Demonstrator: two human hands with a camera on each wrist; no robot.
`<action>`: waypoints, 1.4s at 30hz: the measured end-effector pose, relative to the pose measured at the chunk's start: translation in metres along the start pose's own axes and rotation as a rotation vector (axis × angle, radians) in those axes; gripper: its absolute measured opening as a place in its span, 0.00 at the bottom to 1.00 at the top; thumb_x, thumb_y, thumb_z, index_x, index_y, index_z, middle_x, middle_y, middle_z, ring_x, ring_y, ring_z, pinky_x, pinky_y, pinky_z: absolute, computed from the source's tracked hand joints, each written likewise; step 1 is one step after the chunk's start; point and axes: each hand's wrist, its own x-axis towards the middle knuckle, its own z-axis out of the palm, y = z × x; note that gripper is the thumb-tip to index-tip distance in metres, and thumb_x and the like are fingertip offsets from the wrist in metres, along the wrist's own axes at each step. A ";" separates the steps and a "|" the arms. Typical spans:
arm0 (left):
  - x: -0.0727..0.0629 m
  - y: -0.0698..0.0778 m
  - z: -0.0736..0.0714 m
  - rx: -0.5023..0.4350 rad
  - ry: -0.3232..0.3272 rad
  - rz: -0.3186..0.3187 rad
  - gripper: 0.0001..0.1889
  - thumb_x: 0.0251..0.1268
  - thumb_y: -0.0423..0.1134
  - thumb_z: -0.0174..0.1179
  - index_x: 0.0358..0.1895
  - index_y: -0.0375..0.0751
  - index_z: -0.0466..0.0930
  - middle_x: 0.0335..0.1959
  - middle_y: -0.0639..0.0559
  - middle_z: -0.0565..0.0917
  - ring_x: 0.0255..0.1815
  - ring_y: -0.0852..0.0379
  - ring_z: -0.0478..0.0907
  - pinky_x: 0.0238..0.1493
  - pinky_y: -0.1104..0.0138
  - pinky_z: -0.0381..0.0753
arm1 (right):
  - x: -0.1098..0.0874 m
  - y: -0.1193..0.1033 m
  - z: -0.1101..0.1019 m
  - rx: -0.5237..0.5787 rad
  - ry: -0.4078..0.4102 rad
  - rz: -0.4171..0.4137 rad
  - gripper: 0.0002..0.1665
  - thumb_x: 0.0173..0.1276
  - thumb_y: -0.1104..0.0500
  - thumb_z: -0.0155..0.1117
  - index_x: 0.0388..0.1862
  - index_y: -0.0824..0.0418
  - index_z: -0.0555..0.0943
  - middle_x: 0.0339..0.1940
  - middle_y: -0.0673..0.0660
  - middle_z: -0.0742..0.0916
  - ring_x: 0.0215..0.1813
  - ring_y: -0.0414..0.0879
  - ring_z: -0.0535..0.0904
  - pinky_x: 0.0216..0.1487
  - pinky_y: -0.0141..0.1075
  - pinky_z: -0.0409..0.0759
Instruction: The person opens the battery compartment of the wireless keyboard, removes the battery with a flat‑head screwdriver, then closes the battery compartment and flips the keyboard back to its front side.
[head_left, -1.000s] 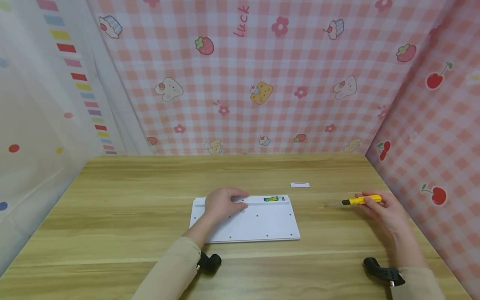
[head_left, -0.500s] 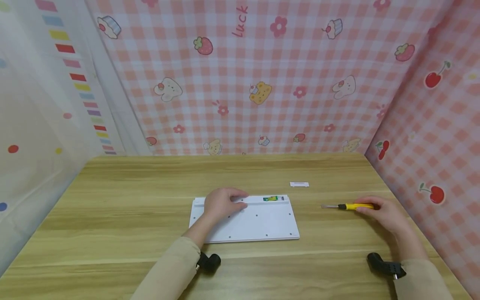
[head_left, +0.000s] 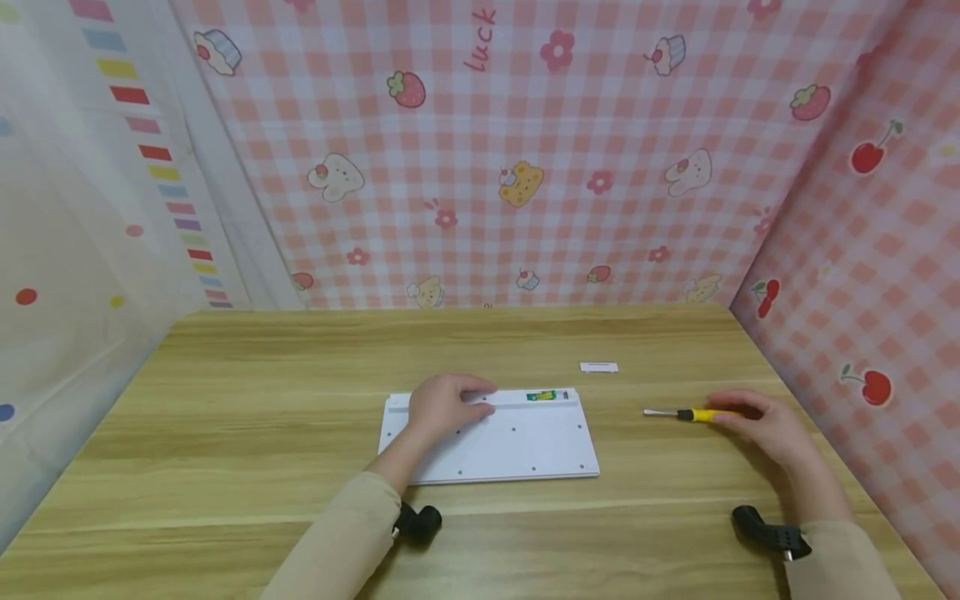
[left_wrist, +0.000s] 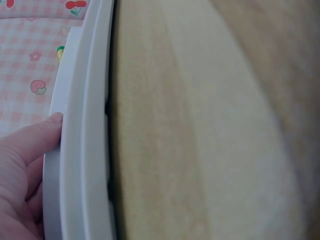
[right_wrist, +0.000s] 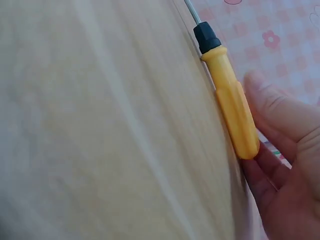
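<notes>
A white keyboard (head_left: 517, 446) lies underside up on the table, its raised back strip away from me. In that strip's uncovered compartment sits a green and yellow battery (head_left: 542, 396). My left hand (head_left: 442, 408) holds the keyboard across the strip, the thumb on the near side and the fingers at the far edge, partly hidden. To the right, a screwdriver (head_left: 697, 415) with a yellow handle and black collar lies on the table, blade pointing left. My right hand (head_left: 768, 425) is around the handle's end; in the right wrist view the thumb looks slightly apart from the handle.
A small white battery cover (head_left: 598, 367) lies beyond the keyboard, to its right. The wood-grain table (head_left: 300, 358) ends at a pink checked curtain (head_left: 465, 167) at the back, with another along the right side. Black wrist cameras stick out below both hands.
The screwdriver, held tilted a second ago, has come down flat on the table, and the right hand's fingers have loosened around it. The left hand and keyboard have stayed put.
</notes>
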 end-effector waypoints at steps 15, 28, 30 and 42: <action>0.001 -0.001 0.000 0.006 -0.003 0.002 0.14 0.58 0.47 0.72 0.48 0.58 0.89 0.52 0.57 0.86 0.58 0.53 0.79 0.59 0.54 0.73 | 0.015 -0.066 0.027 -0.081 -0.068 0.030 0.23 0.69 0.52 0.68 0.60 0.60 0.81 0.60 0.56 0.83 0.61 0.30 0.69 0.56 0.24 0.67; 0.000 0.000 0.001 0.007 -0.002 0.012 0.14 0.58 0.47 0.72 0.48 0.58 0.89 0.52 0.58 0.86 0.58 0.54 0.80 0.59 0.54 0.73 | 0.054 -0.105 0.119 0.051 -0.266 -0.144 0.22 0.65 0.61 0.71 0.57 0.66 0.82 0.54 0.58 0.85 0.56 0.55 0.78 0.58 0.50 0.76; 0.000 0.000 0.001 0.007 -0.002 0.013 0.14 0.58 0.47 0.72 0.48 0.57 0.89 0.51 0.57 0.86 0.58 0.54 0.80 0.59 0.55 0.73 | 0.059 -0.110 0.128 0.031 -0.284 -0.181 0.22 0.64 0.61 0.72 0.56 0.66 0.82 0.53 0.57 0.85 0.52 0.53 0.79 0.55 0.47 0.78; 0.000 0.000 -0.001 0.013 -0.001 0.019 0.14 0.58 0.47 0.72 0.48 0.58 0.89 0.51 0.58 0.86 0.57 0.54 0.80 0.58 0.55 0.74 | 0.074 -0.120 0.152 -0.036 -0.299 -0.136 0.17 0.63 0.62 0.73 0.51 0.60 0.87 0.43 0.53 0.84 0.38 0.47 0.73 0.38 0.35 0.73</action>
